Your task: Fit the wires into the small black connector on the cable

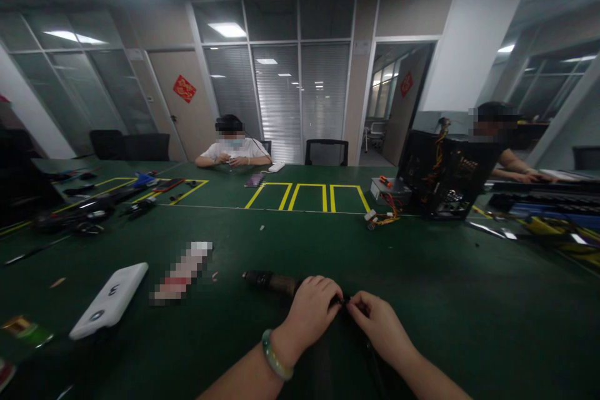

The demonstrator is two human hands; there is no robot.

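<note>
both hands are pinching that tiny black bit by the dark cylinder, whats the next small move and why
Probably turn the small black piece slightly, keeping the pinch, to see how it sits. The left hand and right hand both meet on it, the dark cylinder lies on the green mat behind them, and the piece is too small here to read.

The dull, dark cylinder [269,282] lies on a matt green rubber mat [469,300].

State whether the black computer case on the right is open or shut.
The black computer case is open: its side shows bare internals, with yellow and red wires at the top.
</note>
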